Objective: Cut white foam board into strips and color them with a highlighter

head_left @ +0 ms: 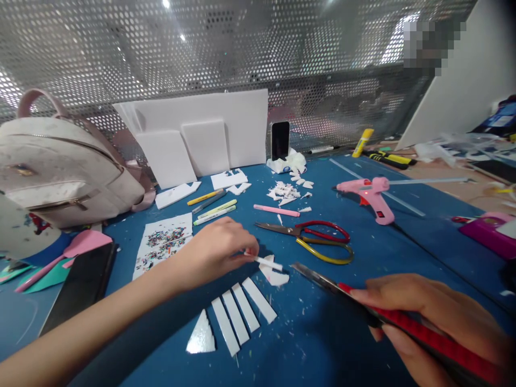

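My left hand [220,251] pinches one end of a thin white strip [269,263], held just over a torn white scrap [276,277] on the blue table. In my right hand [427,312] is a red and black utility knife [387,314], its blade out and pointing toward the strip. Several white foam strips [260,301] lie side by side in front of my left hand, with a white triangular piece [201,334] to their left. Scissors [306,236] with one red and one yellow handle lie beyond the blade, their blades slightly parted.
A pink glue gun [373,194] with its cable sits at right. Pens [215,212], a pink marker [276,210] and white shavings [283,192] lie behind the hands. White boards [245,129] and a phone [280,140] stand at the back; a backpack [68,161] is left.
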`<state>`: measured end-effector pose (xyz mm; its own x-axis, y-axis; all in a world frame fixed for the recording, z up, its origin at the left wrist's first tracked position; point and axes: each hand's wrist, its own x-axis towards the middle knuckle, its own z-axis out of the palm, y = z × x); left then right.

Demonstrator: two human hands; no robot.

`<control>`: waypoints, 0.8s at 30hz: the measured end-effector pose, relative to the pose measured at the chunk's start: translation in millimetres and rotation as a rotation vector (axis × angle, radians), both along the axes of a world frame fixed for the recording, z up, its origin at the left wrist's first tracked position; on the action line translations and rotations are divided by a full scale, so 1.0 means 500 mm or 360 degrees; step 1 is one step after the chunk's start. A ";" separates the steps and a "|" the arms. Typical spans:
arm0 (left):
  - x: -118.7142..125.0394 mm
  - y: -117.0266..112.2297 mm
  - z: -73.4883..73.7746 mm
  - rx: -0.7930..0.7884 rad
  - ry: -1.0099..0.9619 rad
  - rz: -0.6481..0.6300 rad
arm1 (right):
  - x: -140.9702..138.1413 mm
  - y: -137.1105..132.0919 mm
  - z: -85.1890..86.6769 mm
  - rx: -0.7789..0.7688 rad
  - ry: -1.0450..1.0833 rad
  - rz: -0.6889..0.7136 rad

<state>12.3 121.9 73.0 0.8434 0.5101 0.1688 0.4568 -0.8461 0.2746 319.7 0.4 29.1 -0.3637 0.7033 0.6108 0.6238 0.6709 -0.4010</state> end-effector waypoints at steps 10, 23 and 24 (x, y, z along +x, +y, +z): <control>0.149 0.238 -0.023 0.0045 -0.0046 0.0423 | -0.028 0.011 0.018 0.0009 -0.0095 0.0099; 0.026 0.104 0.010 0.0174 -0.0219 0.0439 | -0.005 0.101 0.017 -0.0322 -0.0260 0.0428; -0.001 0.064 0.016 0.0174 -0.0234 0.0456 | -0.014 0.111 0.015 -0.0341 -0.0260 0.0451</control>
<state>11.8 153.8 80.9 0.6311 0.6948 0.3449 0.6423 -0.7174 0.2698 312.7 56.1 36.4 -0.6422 0.6663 0.3788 0.4929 0.7375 -0.4616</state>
